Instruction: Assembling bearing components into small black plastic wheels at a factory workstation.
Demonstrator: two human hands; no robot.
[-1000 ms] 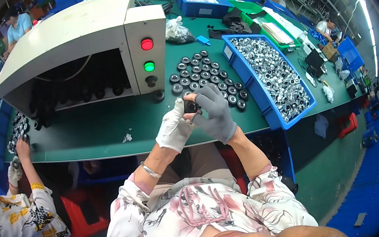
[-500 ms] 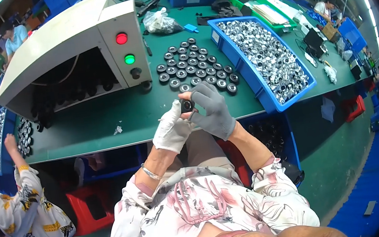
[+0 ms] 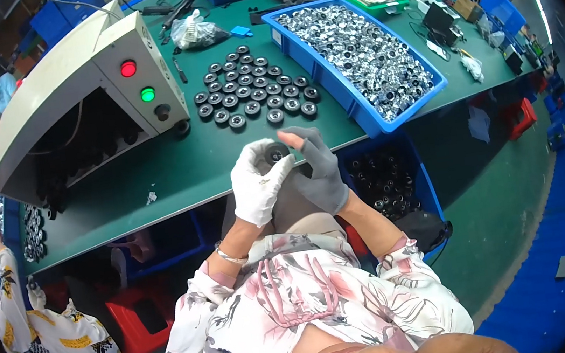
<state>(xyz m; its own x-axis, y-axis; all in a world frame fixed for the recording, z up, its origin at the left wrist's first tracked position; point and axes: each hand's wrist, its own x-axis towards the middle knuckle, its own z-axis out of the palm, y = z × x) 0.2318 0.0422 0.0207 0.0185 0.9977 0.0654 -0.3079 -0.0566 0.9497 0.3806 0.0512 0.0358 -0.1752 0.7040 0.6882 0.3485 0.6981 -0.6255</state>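
Observation:
My left hand point(image 3: 256, 188), in a white glove, is closed on a small black wheel point(image 3: 277, 153) with a shiny centre, just in front of the table edge. My right hand point(image 3: 319, 175) wears a grey glove that leaves some fingertips bare. Its fingers are stretched out close beside the wheel, and whether they touch it I cannot tell. Beyond my hands, a group of similar black wheels point(image 3: 244, 89) lies on the green table point(image 3: 213, 160). To their right stands a blue bin point(image 3: 388, 121) full of small silvery metal parts point(image 3: 359, 54).
A cream machine point(image 3: 73, 82) with a red and a green light stands at left, more black pieces in its opening. Below the table at right sits a blue crate point(image 3: 429, 190) of black parts. A co-worker point(image 3: 47, 325) sits at left, near a red stool point(image 3: 135, 325).
The wheel has gone from between both hands to my left hand, and my right hand has come off it to the right. The view has shifted; the co-worker's arm reaches farther forward.

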